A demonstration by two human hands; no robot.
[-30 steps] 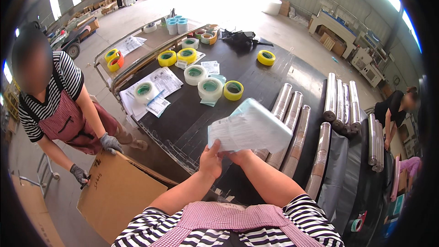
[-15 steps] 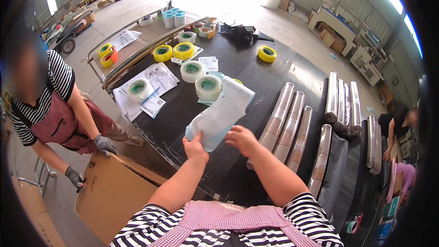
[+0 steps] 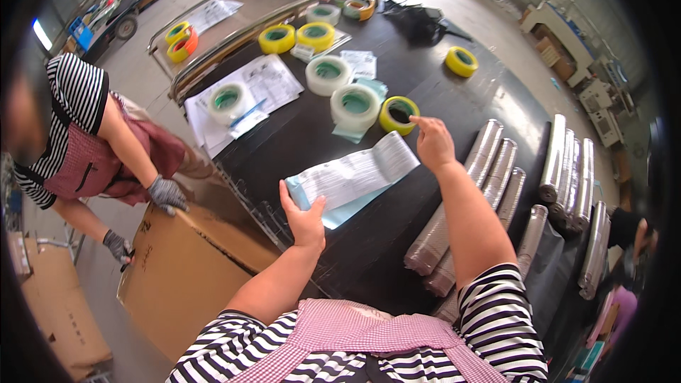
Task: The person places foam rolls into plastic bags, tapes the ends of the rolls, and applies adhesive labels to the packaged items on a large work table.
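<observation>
My left hand (image 3: 305, 223) grips the near left end of a strip of printed labels (image 3: 355, 176), white with pale blue backing. Its thumb lies in front, and the strip tilts up to the right above the dark table. My right hand (image 3: 434, 143) is stretched out to the far right of the strip, fingertips at the right rim of a yellow tape roll (image 3: 399, 114); whether they touch it I cannot tell. Just left of that roll is a clear tape roll (image 3: 355, 108) on pale blue slips, with another clear roll (image 3: 328, 75) behind it.
Wrapped silvery rolls (image 3: 454, 227) lie along the table's right side. Papers (image 3: 273, 78) bearing a tape roll (image 3: 230, 102) lie at the left. More yellow rolls (image 3: 316, 36) sit farther back. At left, a gloved co-worker holds a cardboard box (image 3: 191, 262).
My right hand has moved away from the label strip, forward and right to the yellow tape roll. The strip stays in my left hand, now tilted flatter. The view has shifted.
</observation>
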